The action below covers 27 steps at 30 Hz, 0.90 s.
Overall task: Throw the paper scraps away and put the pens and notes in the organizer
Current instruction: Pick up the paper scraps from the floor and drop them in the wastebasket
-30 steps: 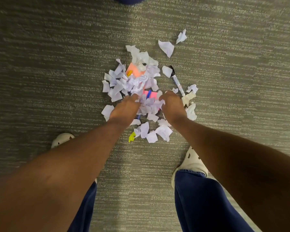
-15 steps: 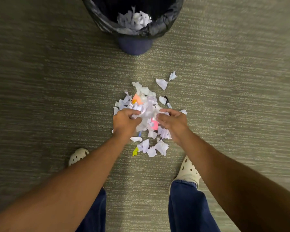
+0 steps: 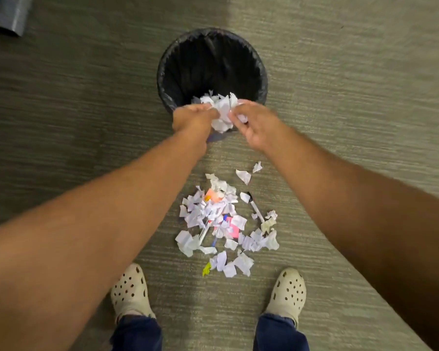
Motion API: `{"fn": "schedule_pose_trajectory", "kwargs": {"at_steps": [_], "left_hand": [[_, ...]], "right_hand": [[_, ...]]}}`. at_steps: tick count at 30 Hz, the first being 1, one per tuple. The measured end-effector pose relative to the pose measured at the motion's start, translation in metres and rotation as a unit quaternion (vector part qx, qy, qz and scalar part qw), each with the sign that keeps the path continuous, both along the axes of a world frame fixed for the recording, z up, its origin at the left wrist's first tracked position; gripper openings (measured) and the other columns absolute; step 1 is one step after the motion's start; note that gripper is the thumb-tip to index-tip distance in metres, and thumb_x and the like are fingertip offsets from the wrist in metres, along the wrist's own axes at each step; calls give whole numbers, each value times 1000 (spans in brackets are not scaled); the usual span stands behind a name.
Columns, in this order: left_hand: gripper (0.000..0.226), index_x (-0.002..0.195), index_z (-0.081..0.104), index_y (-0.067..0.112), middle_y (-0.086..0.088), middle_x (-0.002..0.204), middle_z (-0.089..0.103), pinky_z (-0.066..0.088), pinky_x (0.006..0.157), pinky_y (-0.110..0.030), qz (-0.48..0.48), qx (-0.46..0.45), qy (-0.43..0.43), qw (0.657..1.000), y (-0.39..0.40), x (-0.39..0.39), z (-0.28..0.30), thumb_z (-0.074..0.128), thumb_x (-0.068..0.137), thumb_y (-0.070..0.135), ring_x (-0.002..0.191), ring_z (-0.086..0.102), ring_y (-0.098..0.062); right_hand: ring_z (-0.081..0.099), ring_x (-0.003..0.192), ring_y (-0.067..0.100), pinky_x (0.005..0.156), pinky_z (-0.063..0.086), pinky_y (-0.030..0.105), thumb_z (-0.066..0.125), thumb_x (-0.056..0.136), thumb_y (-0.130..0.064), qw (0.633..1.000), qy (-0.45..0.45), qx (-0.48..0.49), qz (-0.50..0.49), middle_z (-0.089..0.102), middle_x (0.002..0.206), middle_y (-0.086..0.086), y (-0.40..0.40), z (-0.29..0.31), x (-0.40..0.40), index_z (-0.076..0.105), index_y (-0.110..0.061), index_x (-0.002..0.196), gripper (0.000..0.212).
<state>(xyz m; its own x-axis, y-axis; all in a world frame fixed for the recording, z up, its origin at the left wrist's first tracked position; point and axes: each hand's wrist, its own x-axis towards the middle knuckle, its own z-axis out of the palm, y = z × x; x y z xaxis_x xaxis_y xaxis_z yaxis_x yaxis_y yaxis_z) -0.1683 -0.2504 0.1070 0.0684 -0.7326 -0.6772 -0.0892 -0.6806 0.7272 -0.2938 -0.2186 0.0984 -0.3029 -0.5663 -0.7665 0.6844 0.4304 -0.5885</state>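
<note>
Holding a bunch of white paper scraps (image 3: 222, 111) between them, the left hand (image 3: 192, 120) and the right hand (image 3: 255, 125) are raised over the near rim of a round bin (image 3: 260, 72) lined with a black bag. Both hands have their fingers curled in against the bunch, the left pressing from one side and the right from the other. The scraps in the grip are torn, crumpled and uneven, some sticking up past the fingertips, and their edges are blurred.

Below the hands, toward the person's feet, a loose pile of scraps (image 3: 223, 224) lies on the carpet (image 3: 61, 97). Its pieces are white or faintly lined, ragged and curled. Pink notes (image 3: 232, 228) and an orange note (image 3: 211, 195) show through it, and a small yellow bit (image 3: 206, 268) lies at its near edge. A pen (image 3: 255, 207) with a black tip rests under the right forearm's side of the pile, and another pen (image 3: 203, 233) pokes out beneath the scraps. Two cream clogs (image 3: 131, 291) flank the pile's near end.
</note>
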Motion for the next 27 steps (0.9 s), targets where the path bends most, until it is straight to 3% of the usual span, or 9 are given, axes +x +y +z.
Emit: {"fn": "schedule_pose_trajectory", "kwargs": {"at_steps": [4,8,10,12,15,18,22,25,27], "left_hand": [[33,121,65,7,-15,121,72,66,86,-44,-21,80,80,993,-48,-19,11,77,94,23,105,75,-29],[37,135,55,12,-13,126,63,66,67,-44,-18,120,159,980,-58,-23,15,51,108,37,104,71,-32],[48,152,44,14,-12,146,51,63,88,-56,9,109,165,980,-59,-23,9,48,109,36,127,61,-37],[50,154,43,13,-16,152,50,55,102,-63,30,105,182,977,-58,-22,4,48,109,35,133,58,-38],[48,151,46,11,-15,135,57,57,99,-59,42,80,167,982,-49,-13,3,49,109,34,114,65,-33],[43,143,56,13,-11,124,64,64,84,-50,7,52,153,987,-30,8,-2,48,108,37,103,67,-24],[22,114,73,18,-6,109,78,67,82,-47,-117,-7,36,992,19,55,-38,60,103,32,101,77,-21],[9,105,77,25,-1,112,78,64,94,-47,-296,-41,-90,950,69,91,-92,72,97,27,102,73,-17],[26,113,78,25,-1,123,75,57,103,-43,-414,-29,-157,896,100,111,-132,82,89,34,114,70,-20]], "right_hand": [[65,106,24,77,66,32,64,97,-5,998,13,19,66,57,132,15,-48,7,-14,59,-4,115,19],[64,115,47,74,66,51,65,95,-29,995,-33,51,80,53,138,26,-61,14,-23,49,1,137,54],[47,137,50,89,62,56,61,99,-31,996,-35,55,62,38,154,26,-62,15,-26,38,-4,152,64],[40,145,48,97,58,57,55,103,-27,997,-35,46,45,30,161,25,-58,14,-26,33,-3,156,62],[49,138,47,84,62,49,49,107,-23,997,-44,33,54,39,154,29,-43,14,-25,39,5,151,53],[67,119,41,88,64,42,47,108,-21,997,-43,19,65,56,139,28,-10,7,-24,50,5,142,43],[76,97,27,77,66,35,58,104,-13,986,77,59,139,70,117,16,67,-38,-13,64,-4,120,19],[72,86,21,78,66,39,69,97,-8,945,194,122,232,74,101,7,145,-100,-1,73,-6,113,16],[70,91,19,83,59,35,75,90,-8,892,276,167,318,75,103,5,193,-142,5,77,-9,110,20]]}}
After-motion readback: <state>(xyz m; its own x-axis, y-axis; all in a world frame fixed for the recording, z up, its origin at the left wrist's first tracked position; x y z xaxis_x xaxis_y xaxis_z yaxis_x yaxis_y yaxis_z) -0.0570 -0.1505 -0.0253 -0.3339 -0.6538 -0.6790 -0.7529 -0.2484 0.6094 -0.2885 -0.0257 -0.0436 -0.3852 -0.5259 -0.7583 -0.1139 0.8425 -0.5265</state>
